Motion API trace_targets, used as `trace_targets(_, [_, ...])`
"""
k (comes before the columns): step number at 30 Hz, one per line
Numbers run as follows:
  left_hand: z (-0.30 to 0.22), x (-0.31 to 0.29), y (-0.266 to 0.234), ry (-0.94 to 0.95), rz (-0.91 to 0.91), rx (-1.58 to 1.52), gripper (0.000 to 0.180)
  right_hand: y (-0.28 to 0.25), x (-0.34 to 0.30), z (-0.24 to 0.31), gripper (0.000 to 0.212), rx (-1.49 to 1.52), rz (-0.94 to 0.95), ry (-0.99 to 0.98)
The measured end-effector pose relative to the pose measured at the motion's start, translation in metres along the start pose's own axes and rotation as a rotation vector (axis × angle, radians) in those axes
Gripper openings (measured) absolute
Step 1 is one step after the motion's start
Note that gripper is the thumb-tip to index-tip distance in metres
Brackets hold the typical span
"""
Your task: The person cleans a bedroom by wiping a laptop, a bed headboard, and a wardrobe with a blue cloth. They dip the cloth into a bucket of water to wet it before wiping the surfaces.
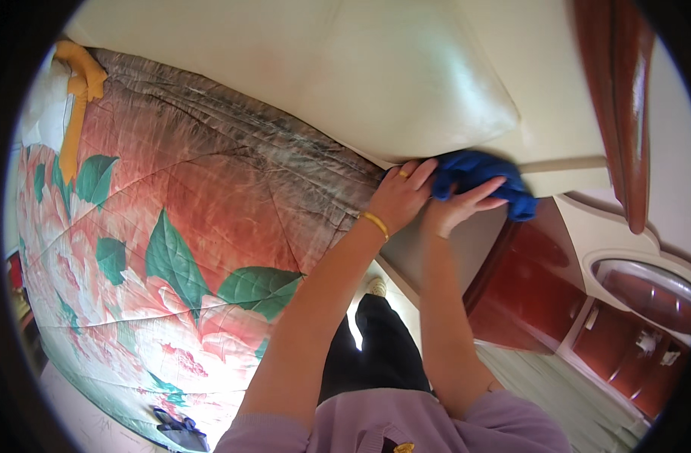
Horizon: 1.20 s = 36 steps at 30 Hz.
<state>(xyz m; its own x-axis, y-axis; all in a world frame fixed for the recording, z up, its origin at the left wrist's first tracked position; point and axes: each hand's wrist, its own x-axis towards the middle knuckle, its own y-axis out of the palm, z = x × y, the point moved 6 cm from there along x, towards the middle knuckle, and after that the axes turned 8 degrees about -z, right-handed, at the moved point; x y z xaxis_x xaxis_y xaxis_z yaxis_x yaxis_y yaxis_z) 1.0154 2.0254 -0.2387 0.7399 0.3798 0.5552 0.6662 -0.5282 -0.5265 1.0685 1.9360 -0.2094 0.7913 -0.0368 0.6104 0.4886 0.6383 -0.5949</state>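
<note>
A bunched dark-blue cloth (478,172) lies against the lower edge of the cream padded headboard (406,83), just past the bed's corner. My left hand (402,195), with a gold ring and a gold bangle, is at the cloth's left side, its fingers bent over onto it. From below, my right hand (457,210) grips the cloth; its thumb side and part of its palm are hidden in the folds, while two fingers stick out to the right. Both forearms reach up from the lower edge, close together.
A quilted floral bedspread (209,181) covers the bed on my left, with a yellow-trimmed white item (80,98) at its far corner. A red-brown cabinet (534,279) with an oval mirror (651,293) stands to the right. Dark wood trim (621,98) hangs at upper right.
</note>
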Motion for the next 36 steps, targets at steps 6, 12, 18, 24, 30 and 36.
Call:
trace_targets(6, [0.096, -0.101, 0.019, -0.529, 0.392, 0.206, 0.020, 0.076, -0.116, -0.012, 0.084, -0.112, 0.390, 0.389])
trace_targets(12, [0.098, -0.100, -0.014, -0.717, 0.435, 0.104, 0.043, 0.109, -0.164, -0.061, 0.081, 0.350, 0.436, 1.148])
trace_targets(18, [0.076, -0.099, 0.026, -0.843, 0.138, -0.162, 0.048, 0.112, -0.155, -0.116, 0.043, 0.679, 0.360, 1.724])
trace_targets(24, [0.057, -0.078, 0.007, -0.921, -0.068, -0.438, 0.050, 0.090, -0.115, -0.081, 0.030, 0.968, 0.533, 1.697])
trace_targets(30, [0.089, -0.075, -0.069, -0.925, -0.258, -0.187, 0.052, 0.144, -0.148, 0.008, 0.033, 1.283, 0.898, 1.700])
trace_targets(36, [0.185, -0.051, -0.212, -0.821, -0.674, 0.059, 0.050, 0.250, -0.195, 0.221, 0.035, 1.574, 1.589, 1.397])
